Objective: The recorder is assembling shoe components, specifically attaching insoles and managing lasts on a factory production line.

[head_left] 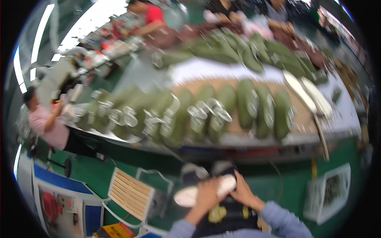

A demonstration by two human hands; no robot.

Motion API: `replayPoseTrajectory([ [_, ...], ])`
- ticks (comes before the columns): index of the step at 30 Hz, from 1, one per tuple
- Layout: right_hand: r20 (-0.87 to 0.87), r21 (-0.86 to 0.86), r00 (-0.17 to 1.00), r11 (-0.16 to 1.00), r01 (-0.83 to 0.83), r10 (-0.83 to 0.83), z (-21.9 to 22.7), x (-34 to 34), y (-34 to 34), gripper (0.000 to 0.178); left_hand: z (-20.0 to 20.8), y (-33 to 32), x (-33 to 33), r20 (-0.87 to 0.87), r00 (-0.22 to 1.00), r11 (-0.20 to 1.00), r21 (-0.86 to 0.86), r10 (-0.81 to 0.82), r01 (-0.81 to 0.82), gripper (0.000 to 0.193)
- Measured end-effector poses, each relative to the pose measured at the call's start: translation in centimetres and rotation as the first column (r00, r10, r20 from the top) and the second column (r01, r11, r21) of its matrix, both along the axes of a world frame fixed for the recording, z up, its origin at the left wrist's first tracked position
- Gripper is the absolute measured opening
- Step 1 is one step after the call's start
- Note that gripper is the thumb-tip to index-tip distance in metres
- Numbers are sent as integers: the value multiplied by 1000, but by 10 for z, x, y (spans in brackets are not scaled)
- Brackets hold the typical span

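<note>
In front of my body, my left hand (208, 193) is closed around the middle of a pale, sole-shaped piece (185, 196), probably a shoe sole. My right hand (243, 193) grips the far right end of the same piece, its thumb and fingers along the edge. Motion blur hides the finer detail. Beyond my hands, a row of green shoe-shaped pieces (247, 104) with whitish loops or laces lies along the near side of the table. Two more pale sole-shaped pieces (297, 90) rest at the table's right.
More green pieces (214, 49) are heaped at the table's (190, 73) far side, where people work. A thin stick (321, 137) juts over the near edge. A slatted wooden chair (130, 193) stands left, a white crate (331, 194) right. Another person (45, 123) is at far left.
</note>
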State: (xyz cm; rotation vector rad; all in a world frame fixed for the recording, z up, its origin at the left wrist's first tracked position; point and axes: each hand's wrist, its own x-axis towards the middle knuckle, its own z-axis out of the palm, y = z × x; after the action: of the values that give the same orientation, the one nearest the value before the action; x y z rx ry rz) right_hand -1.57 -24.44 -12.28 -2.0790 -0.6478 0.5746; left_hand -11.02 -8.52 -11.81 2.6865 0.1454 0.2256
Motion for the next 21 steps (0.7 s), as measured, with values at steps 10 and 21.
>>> replayPoseTrajectory([
  [10,198,-159,911,929,-334,361,28,-71,-61,43,5,-7,4,24,998,995,77,-61,59,71],
  [21,-340,-52,867,914,-403,363,75,-43,-79,61,5,-7,-1,-34,997,991,120,-64,68,76],
])
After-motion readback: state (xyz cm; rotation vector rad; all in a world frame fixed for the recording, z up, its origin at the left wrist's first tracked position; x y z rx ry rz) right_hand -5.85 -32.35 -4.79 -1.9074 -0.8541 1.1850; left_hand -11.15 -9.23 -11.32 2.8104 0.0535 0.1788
